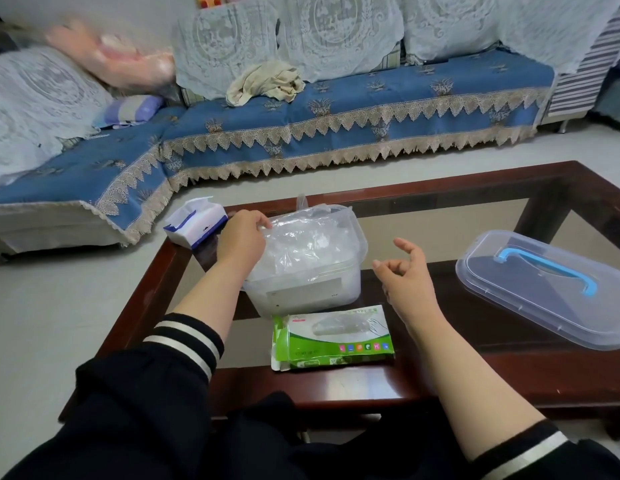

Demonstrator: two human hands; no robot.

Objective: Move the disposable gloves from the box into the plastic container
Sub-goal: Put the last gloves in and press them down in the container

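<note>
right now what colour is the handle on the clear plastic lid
Light blue handle, on the clear plastic lid; the head view shows it.

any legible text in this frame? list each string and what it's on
No string can be read.
Green glove package: printed lines and a row of small icons, too blurred to read.
Plastic container: pale label on its front wall, print too small.
Tissue pack: no readable print.
Lid: no text visible.
</note>
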